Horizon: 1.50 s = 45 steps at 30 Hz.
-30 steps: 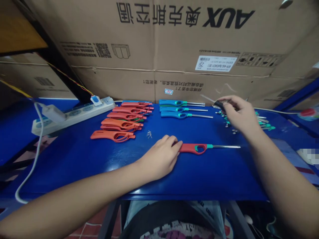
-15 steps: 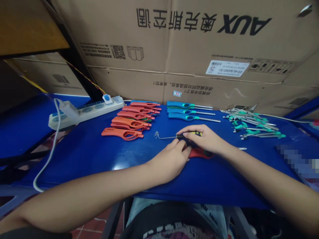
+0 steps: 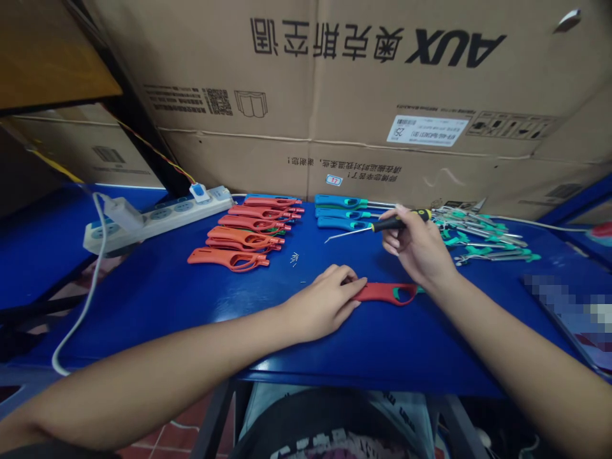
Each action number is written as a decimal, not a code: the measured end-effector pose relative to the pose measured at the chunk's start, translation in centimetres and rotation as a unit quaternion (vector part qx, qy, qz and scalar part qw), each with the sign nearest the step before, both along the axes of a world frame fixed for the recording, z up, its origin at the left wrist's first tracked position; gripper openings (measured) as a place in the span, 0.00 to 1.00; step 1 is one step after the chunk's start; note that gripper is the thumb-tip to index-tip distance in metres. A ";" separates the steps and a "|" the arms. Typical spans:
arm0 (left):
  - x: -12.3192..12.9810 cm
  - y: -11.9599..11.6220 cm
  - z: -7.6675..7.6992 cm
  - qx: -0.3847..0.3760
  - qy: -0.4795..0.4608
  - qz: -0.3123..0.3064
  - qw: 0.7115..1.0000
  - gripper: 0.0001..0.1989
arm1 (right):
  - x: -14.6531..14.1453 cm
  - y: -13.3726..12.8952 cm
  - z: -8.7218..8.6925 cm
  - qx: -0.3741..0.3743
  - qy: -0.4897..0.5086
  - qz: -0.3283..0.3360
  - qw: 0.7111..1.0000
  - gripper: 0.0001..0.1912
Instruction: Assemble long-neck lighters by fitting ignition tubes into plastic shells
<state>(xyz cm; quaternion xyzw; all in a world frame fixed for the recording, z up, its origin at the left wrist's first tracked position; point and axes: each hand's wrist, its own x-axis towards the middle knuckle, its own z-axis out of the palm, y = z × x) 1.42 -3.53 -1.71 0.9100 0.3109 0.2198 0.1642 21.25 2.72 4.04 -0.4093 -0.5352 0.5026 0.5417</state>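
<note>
Left hand has got hold of a long red plastic lighter lying flat on the glossy blue tabletop, right hand's gripping a black-and-yellow-handled screwdriver pretty close by.

printed cardboard behind | glossy blue tabletop, pale glare | red floor tiles below

My bare left forearm slants in from the lower left, and my left hand rests low, palm down, fingers bent into a grip. My right forearm angles up from the lower right; my right hand is higher, curled in a hold, though its far side I can't clearly make out.
</note>
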 end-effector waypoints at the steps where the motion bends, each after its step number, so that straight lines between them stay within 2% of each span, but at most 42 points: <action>1: 0.1 0.1 -0.2 0.001 0.000 -0.002 1.000 0.21 | 0.1 0.2 -0.2 -0.006 0.016 -0.009 1.000 0.19; 3: 0.1 0.0 -0.1 0.003 0.014 0.000 1.000 0.22 | 0.4 0.5 -0.6 -0.016 0.040 -0.015 0.999 0.21; 5: -0.1 -0.1 0.7 0.009 0.038 0.004 0.999 0.23 | 0.6 0.8 -0.8 -0.024 0.066 -0.015 0.997 0.21; 8: -1.4 0.2 3.0 0.014 0.094 0.015 0.995 0.30 | 1.0 1.2 -1.0 -0.046 0.119 -0.028 0.991 0.21; 12: -4.4 2.0 6.4 -0.053 0.185 0.080 0.978 0.26 | 1.1 1.3 -1.0 -0.075 0.174 -0.062 0.980 0.21; 15: -5.9 3.1 7.4 -0.093 0.241 0.092 0.962 0.24 | 1.2 1.4 -1.0 -0.092 0.190 -0.089 0.974 0.20; 19: -6.0 3.4 7.2 -0.137 0.250 0.071 0.956 0.16 | 1.0 1.4 -1.4 -0.087 0.166 -0.089 0.978 0.19; 23: -5.4 3.2 6.8 -0.142 0.236 0.046 0.960 0.08 | 0.4 1.2 -2.0 -0.079 0.112 -0.049 0.989 0.19; 28: -5.6 4.1 6.3 -0.150 0.231 0.057 0.960 0.12 | 0.0 0.9 -2.8 -0.089 0.060 0.014 0.994 0.22; 32: -6.5 5.1 6.0 -0.123 0.226 0.080 0.963 0.14 | 0.0 0.8 -3.3 -0.104 0.033 0.060 0.992 0.23; 36: -7.3 5.4 6.3 -0.111 0.234 0.079 0.963 0.07 | -0.1 0.6 -3.4 -0.121 0.021 0.105 0.987 0.24; 40: -7.6 5.3 6.7 -0.148 0.257 0.071 0.952 0.11 | -0.3 0.2 -3.4 -0.129 0.016 0.126 0.984 0.24; 45: -7.6 5.6 6.4 -0.141 0.243 0.086 0.956 0.08 | -0.3 0.3 -3.3 -0.125 0.033 0.126 0.984 0.22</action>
